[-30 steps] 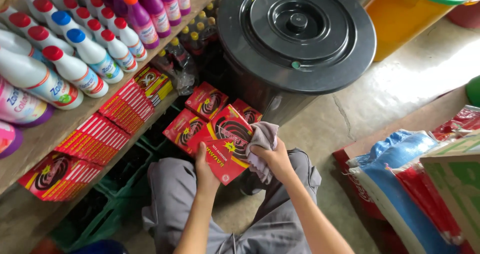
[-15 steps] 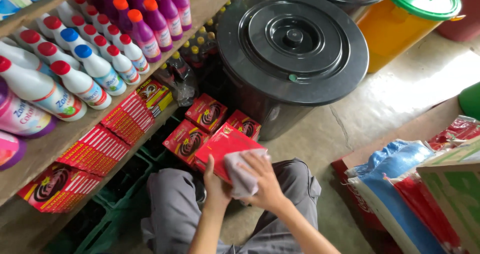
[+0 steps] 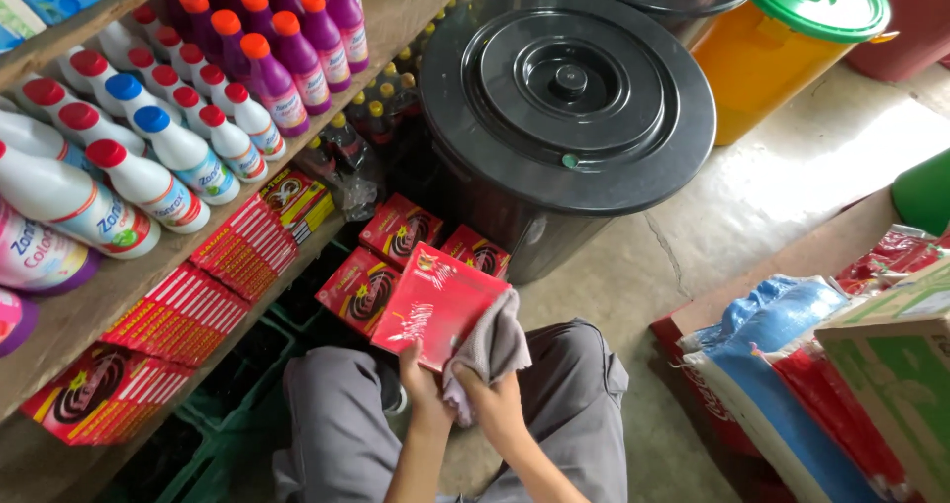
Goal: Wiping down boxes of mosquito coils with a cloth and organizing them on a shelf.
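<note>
I hold a flat red box wrapped in shiny plastic [image 3: 435, 303] over my lap. My left hand [image 3: 421, 372] grips its near edge from below. My right hand [image 3: 493, 404] is closed on a grey cloth [image 3: 492, 350] that lies against the box's right corner. Three more red boxes with a dark spiral picture [image 3: 396, 256] stand just beyond it, on the floor by the shelf. My grey trousers [image 3: 336, 424] show under both arms.
On the left, a wooden shelf [image 3: 119, 285] carries white bottles with red and blue caps [image 3: 148, 167], purple bottles [image 3: 287, 48] and rows of red boxes [image 3: 208, 285]. A big black lidded bin [image 3: 569, 97] stands ahead, an orange bin with a green lid [image 3: 792, 48] beyond. Sacks and cartons [image 3: 841, 384] sit at right.
The red box has been tilted so its plain wrapped side faces up. My right hand with the cloth slid from the box's face down to its right corner.
</note>
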